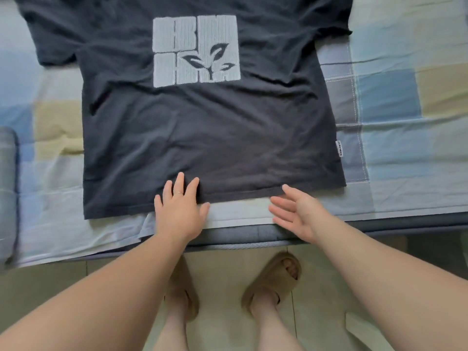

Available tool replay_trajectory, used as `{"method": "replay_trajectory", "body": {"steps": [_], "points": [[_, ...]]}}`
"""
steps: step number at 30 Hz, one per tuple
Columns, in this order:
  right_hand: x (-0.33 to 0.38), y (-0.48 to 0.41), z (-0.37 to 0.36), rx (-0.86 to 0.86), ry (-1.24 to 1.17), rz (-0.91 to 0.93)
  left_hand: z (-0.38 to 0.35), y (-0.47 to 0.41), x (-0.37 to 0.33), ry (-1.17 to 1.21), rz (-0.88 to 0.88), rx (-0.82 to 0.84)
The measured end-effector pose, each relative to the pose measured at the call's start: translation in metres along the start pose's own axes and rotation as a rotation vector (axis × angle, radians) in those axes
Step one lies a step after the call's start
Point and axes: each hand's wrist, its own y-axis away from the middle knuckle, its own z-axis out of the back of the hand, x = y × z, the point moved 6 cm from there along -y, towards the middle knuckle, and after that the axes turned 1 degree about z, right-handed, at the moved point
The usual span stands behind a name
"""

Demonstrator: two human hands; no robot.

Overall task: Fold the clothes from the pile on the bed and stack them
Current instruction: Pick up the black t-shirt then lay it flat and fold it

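A dark navy T-shirt (pixel 202 138) lies spread flat on the bed, its hem toward me and a pale square leaf print (pixel 196 50) on its upper part. My left hand (pixel 179 211) rests flat on the hem with straight, spread fingers and a ring on one finger. My right hand (pixel 296 211) hovers just below the hem at the bed's edge, fingers straight and apart, its top fingertip touching the hem. Both sleeves reach out toward the top corners.
The bed is covered by a checked blue, beige and grey sheet (pixel 405 97). Its near edge (pixel 253 236) runs across the middle of the view. Below it is tiled floor (pixel 222 287) with my feet in tan slippers. A grey padded object (pixel 8 186) sits at the left edge.
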Motion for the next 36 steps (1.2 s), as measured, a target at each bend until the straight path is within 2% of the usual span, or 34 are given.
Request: {"method": "replay_trajectory", "body": {"steps": [4, 7, 9, 12, 14, 16, 18, 21, 23, 25, 29, 36], "points": [[-0.035, -0.005, -0.072, 0.099, -0.031, -0.055, 0.026, -0.003, 0.078, 0.181, 0.271, -0.246], [-0.05, -0.012, -0.131, 0.137, -0.04, -0.058, 0.036, -0.019, 0.14, 0.422, 0.472, -0.297], [-0.06, -0.016, -0.165, 0.135, -0.056, -0.06, 0.041, -0.032, 0.169, 0.56, 0.514, -0.292], [-0.076, -0.018, -0.196, 0.061, -0.084, -0.058, 0.052, -0.041, 0.202, 0.444, 0.505, -0.318], [-0.086, -0.013, -0.203, -0.033, -0.067, -0.057, 0.051, -0.045, 0.223, 0.48, 0.51, -0.243], [-0.089, -0.007, -0.204, -0.112, -0.038, -0.078, 0.039, -0.051, 0.234, 0.605, 0.493, -0.075], [-0.084, 0.004, -0.211, -0.152, 0.023, -0.117, 0.033, -0.054, 0.244, 0.602, 0.441, 0.027], [-0.065, 0.03, -0.233, -0.051, 0.367, -0.251, 0.056, -0.055, 0.254, 0.62, 0.445, 0.044], [-0.044, 0.047, -0.253, 0.056, 0.61, -0.274, 0.081, -0.058, 0.253, 0.621, 0.427, 0.038], [-0.013, 0.052, -0.278, 0.103, 0.658, -0.199, 0.109, -0.069, 0.25, 0.615, 0.384, 0.034], [0.064, 0.049, -0.338, 0.119, 0.635, 0.088, 0.169, -0.109, 0.249, 0.676, 0.307, -0.031], [0.159, 0.013, -0.454, 0.087, 0.754, 0.49, 0.241, -0.214, 0.279, 0.797, 0.291, -0.101]]}}
